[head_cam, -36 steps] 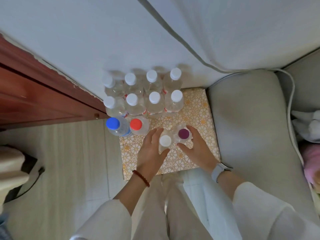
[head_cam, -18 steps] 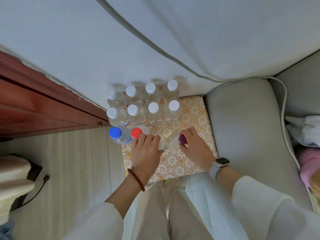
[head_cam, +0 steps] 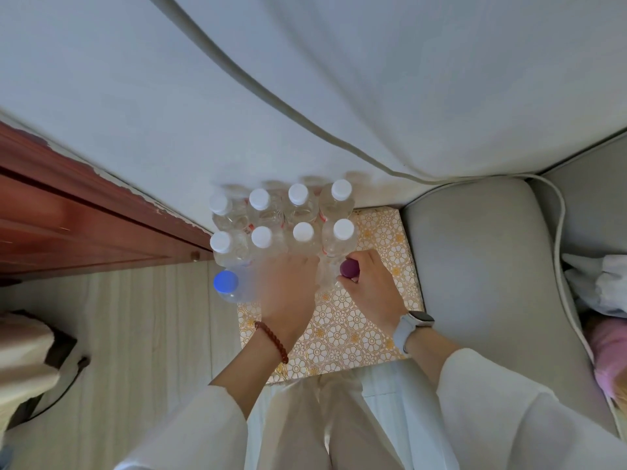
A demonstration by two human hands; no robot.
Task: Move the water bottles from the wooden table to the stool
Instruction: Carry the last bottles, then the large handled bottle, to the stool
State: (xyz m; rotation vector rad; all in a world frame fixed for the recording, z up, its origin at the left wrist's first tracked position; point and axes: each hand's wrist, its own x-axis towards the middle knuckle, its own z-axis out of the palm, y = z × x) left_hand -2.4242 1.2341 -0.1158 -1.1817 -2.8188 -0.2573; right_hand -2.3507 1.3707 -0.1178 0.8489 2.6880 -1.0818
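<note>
Standing upright in two rows of four, eight white-capped water bottles (head_cam: pixel 303 231) fill the far part of the patterned stool top (head_cam: pixel 342 334), a square surface printed with gold flowers. Just in front of the left end of the near row stands a blue-capped bottle (head_cam: pixel 226 282), close to the stool's left edge.

Both hands are over the third row. The left hand (head_cam: pixel 288 290) is blurred; its back faces the camera and its fingers reach forward and down, covering whatever is under them — a bottle may be in its grip, but I cannot tell from this view. A string of dark red beads (head_cam: pixel 271 340) circles that wrist. The right hand (head_cam: pixel 371 290) has thumb and fingers curled round the neck of a purple-capped bottle (head_cam: pixel 349 269), which stands on the stool just before the right end of the near white-capped row, its clear body showing below the cap. A pale watch (head_cam: pixel 412 325) sits on the right wrist, and both arms wear loose white sleeves (head_cam: pixel 509 412).

To the right, touching the stool's side, lies a grey cushion (head_cam: pixel 481 283) with a white cable (head_cam: pixel 561 232) running along its far edge. A white wall (head_cam: pixel 169 96) rises behind the bottles — a red-brown wooden frame (head_cam: pixel 84 225) meets it on the left, above a pale plank floor (head_cam: pixel 135 334).
</note>
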